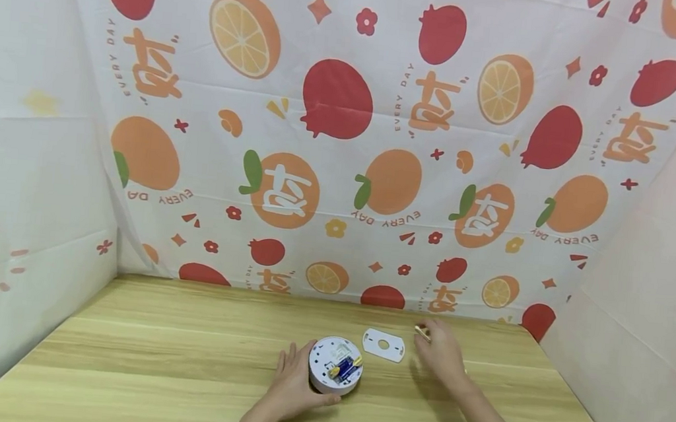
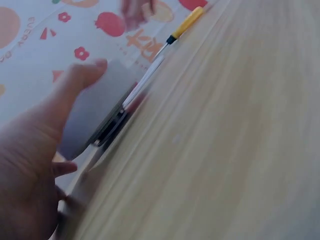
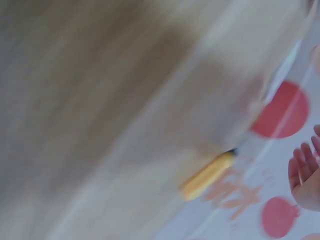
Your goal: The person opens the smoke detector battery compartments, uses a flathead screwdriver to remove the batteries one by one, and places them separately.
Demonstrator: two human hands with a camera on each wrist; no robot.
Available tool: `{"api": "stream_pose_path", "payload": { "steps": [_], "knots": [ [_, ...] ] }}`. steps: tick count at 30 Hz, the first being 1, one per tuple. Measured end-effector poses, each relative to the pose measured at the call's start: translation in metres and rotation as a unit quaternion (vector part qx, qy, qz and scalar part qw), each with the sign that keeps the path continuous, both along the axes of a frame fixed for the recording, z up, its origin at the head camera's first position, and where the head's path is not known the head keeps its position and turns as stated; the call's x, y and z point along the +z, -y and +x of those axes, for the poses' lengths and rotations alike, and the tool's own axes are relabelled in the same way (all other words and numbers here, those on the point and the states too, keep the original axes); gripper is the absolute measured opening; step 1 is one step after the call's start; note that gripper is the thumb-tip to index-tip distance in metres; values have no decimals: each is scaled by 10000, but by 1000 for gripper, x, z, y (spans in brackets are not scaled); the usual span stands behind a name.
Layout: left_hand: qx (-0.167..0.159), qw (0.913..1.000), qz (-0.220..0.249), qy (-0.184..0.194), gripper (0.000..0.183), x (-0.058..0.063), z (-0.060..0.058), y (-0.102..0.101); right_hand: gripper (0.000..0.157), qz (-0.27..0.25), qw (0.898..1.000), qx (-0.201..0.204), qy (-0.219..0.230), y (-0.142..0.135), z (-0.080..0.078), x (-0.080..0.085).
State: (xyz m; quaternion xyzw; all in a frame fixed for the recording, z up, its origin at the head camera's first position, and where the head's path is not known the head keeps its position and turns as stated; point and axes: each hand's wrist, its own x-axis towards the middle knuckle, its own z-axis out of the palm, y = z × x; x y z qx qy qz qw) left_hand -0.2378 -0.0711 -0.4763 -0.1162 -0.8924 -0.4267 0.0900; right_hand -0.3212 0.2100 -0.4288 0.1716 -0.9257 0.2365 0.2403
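My left hand (image 1: 291,383) grips the side of a round white smoke detector (image 1: 320,382), its underside facing up. A blue battery (image 1: 345,369) with yellow bits beside it shows in its open compartment. In the left wrist view the thumb (image 2: 82,75) stretches along the detector's side (image 2: 95,115). My right hand (image 1: 441,355) is to the right of a white mounting plate (image 1: 373,349), with a small gold-coloured piece (image 1: 422,333) pinched at its fingertips; its kind is unclear. A yellow-handled screwdriver (image 2: 187,24) lies on the table near the plate, apart from the right hand's fingers (image 3: 302,167).
The wood-grain table (image 1: 154,349) runs back to a fruit-printed cloth (image 1: 328,184). Pale cloth walls, the left one (image 1: 27,147) and the right one (image 1: 653,295), stand at both sides.
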Motion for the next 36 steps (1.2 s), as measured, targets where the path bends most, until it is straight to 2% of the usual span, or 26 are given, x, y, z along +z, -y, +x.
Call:
{"api": "stream_pose_path", "payload": {
  "steps": [2, 4, 8, 11, 14, 18, 24, 32, 36],
  "knots": [
    [125, 9998, -79, -129, 115, -3, -1, -3, 22, 220, 9984, 517, -9, 15, 7, 7],
    [251, 9993, -168, -239, 117, -6, -1, -6, 22, 574, 9927, 1059, 41, 29, 15, 14],
    [476, 9976, -320, -378, 120, -8, -2, -11, 19, 1389, 9706, 1956, 220, 51, 25, 24],
    [507, 9974, -283, -427, 116, -8, -2, -12, 17, 1851, 9541, 2324, 386, 63, 29, 26],
    [460, 9978, -260, -404, 110, -7, -1, -12, 15, 2125, 9439, 2474, 523, 69, 31, 27],
    [439, 9978, -350, -340, 110, -6, 1, -12, 14, 2270, 9380, 2543, 634, 73, 34, 25],
    [491, 9981, -264, -275, 117, -6, -1, -12, 14, 2438, 9317, 2640, 529, 78, 36, 26],
    [519, 9982, -155, -252, 100, -7, -2, -11, 10, 2642, 9232, 2754, 453, 88, 38, 28],
    [445, 9985, -212, -223, 109, -7, -1, -12, 10, 2700, 9232, 2702, 420, 91, 40, 29]
  ]
}}
